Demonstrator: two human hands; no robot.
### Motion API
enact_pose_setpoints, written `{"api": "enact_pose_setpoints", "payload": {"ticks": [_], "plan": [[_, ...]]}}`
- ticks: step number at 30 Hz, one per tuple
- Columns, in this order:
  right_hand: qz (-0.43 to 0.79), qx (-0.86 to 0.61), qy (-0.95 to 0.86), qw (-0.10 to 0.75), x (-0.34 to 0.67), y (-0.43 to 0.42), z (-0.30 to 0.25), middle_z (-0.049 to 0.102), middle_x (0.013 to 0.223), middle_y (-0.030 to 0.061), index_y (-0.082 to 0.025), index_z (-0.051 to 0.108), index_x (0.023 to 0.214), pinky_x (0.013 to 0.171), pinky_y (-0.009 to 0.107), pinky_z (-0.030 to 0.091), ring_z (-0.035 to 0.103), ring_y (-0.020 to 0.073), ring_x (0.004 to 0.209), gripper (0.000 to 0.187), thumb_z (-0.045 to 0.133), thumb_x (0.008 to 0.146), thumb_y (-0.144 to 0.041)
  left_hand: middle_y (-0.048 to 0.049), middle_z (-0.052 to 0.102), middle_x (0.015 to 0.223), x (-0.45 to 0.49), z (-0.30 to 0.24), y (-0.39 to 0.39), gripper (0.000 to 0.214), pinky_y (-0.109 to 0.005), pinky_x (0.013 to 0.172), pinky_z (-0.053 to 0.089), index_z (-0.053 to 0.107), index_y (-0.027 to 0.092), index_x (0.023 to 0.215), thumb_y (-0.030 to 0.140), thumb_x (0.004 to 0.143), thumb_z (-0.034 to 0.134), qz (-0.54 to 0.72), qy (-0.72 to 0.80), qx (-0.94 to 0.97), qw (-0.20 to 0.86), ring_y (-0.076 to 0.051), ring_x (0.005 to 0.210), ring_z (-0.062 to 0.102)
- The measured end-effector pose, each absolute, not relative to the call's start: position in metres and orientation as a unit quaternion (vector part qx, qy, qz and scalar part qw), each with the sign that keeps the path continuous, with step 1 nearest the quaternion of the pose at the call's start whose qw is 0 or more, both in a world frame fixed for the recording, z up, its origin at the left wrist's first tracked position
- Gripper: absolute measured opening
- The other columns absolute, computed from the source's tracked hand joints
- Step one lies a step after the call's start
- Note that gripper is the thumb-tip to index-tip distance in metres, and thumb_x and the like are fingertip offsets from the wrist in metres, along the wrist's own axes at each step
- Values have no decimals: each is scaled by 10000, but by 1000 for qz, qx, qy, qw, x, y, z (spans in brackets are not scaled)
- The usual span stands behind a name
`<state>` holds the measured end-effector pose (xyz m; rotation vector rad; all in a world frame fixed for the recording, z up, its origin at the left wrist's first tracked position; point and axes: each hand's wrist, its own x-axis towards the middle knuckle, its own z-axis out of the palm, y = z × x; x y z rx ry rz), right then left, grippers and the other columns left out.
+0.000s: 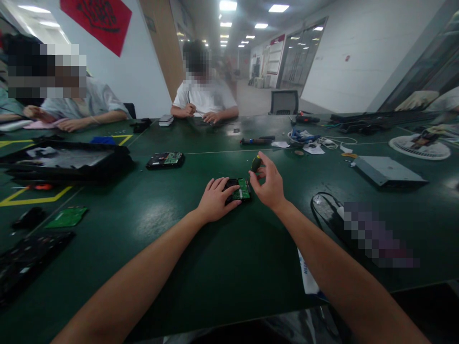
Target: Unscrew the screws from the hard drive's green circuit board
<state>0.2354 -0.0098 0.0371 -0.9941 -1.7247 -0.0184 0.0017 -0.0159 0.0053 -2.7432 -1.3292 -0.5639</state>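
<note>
A hard drive (244,190) with a green circuit board facing up lies on the green table in front of me. My left hand (217,199) grips its left side, with the thumb along the near edge and the index finger across the board. In my right hand (268,184) is a screwdriver (256,163) with a dark green and yellow handle, pinched between thumb and fingers. It is held upright at the drive's right edge. Its tip is too small to make out.
Another hard drive (165,160) lies further left. A black tray-like casing (64,160) and a loose green circuit board (67,216) are on the left. To the right are a grey metal box (389,170), a white fan grille (419,147) and cables (304,137). People sit across the table.
</note>
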Motion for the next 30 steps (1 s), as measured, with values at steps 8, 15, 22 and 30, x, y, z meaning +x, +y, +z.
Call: {"api": "enact_pose_setpoints", "payload": {"ticks": [8, 15, 22, 30], "plan": [[-21, -414, -729, 544, 236, -12, 38, 578, 1459, 137, -319, 367, 1599, 704, 409, 697, 721, 249, 968, 679, 643, 979, -309, -92, 462, 1631, 1, 5, -16, 574, -632, 1271, 257, 599, 348, 1490, 637, 995, 573, -185, -429, -884, 9, -374, 1526, 382], [-30, -408, -733, 543, 235, -11, 38, 597, 1424, 137, -310, 335, 1626, 765, 426, 704, 719, 265, 1020, 678, 579, 996, -263, -96, 457, 1632, 1, 5, -16, 574, -631, 1269, 256, 608, 341, 1481, 645, 995, 572, -189, -429, -883, 13, -374, 1526, 384], [-17, -419, -723, 548, 235, -11, 38, 589, 1387, 133, -342, 335, 1628, 687, 415, 704, 707, 262, 974, 709, 624, 982, -300, -117, 461, 1624, 1, 4, -15, 579, -627, 1264, 269, 603, 335, 1491, 647, 1005, 553, -184, -427, -885, 28, -376, 1523, 390], [-21, -411, -731, 544, 235, -12, 40, 596, 1398, 131, -316, 356, 1612, 753, 406, 697, 711, 247, 998, 656, 585, 1000, -263, -102, 465, 1623, 2, 6, -16, 574, -630, 1268, 260, 612, 334, 1481, 642, 999, 567, -190, -426, -884, 16, -368, 1520, 389]]}}
